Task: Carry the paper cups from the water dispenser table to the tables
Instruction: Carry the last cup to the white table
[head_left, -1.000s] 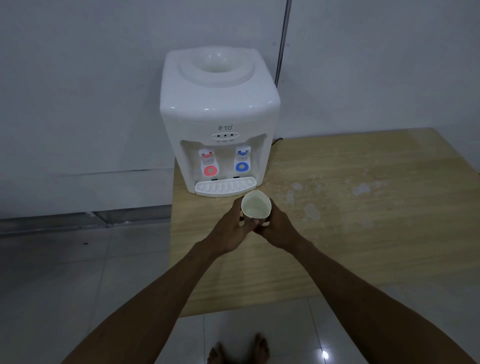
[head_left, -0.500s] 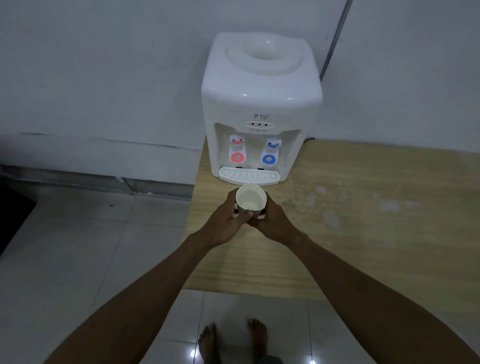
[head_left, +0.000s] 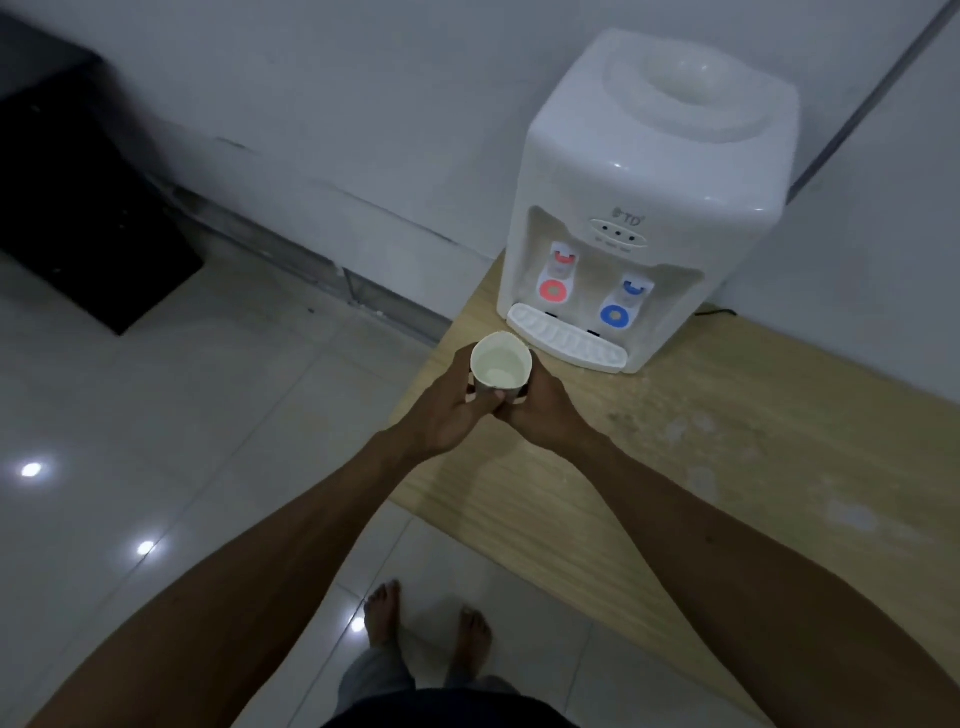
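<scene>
The bench (head_left: 701, 467) carries the water dispenser (head_left: 644, 197). Left hand (head_left: 447, 410) and right hand (head_left: 545, 415) hold the filled paper cup (head_left: 500, 370), fingers wrapped around it, above the bench's corner. Step: carrying. Next: keep it level while walking.

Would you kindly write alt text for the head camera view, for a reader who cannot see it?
Two bare hands, left hand and right hand, hold an open white paper cup upright before a white countertop water dispenser with red and blue taps. The dispenser stands on a light wooden table against a pale wall; bare feet show on the glossy tiled floor.
</scene>
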